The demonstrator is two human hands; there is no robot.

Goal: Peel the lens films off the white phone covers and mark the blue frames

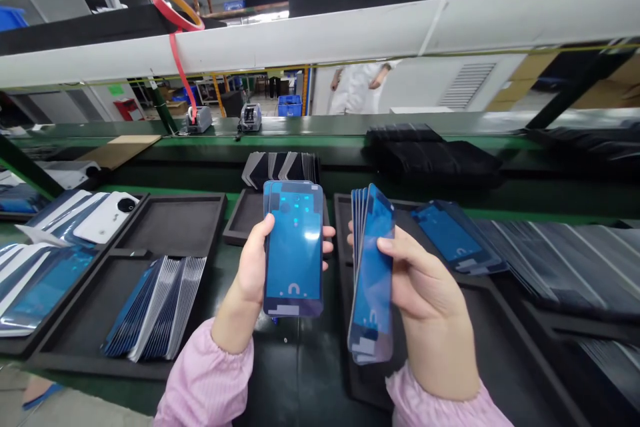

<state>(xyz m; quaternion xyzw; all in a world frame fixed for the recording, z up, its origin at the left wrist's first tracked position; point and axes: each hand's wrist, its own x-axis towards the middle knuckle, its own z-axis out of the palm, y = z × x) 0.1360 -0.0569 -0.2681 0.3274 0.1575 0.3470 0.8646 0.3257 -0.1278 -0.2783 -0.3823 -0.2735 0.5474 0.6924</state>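
Note:
My left hand (250, 267) is closed around a thin blue-filmed phone panel (293, 247), held upright with its face toward me; a second panel seems to sit just behind it. My right hand (425, 287) grips a fanned stack of several similar blue panels (373, 267), edge-on and tilted. Both hands hover above black trays on a green workbench, a short gap between them. Pink sleeves cover both wrists.
A black tray (165, 227) at left holds a leaning row of panels (155, 307). More blue panels (450, 237) and grey sheets (565, 260) lie at right. White phone backs (107, 213) sit far left. A red tape roll (173, 3) hangs overhead. A person in white (357, 87) stands beyond the bench.

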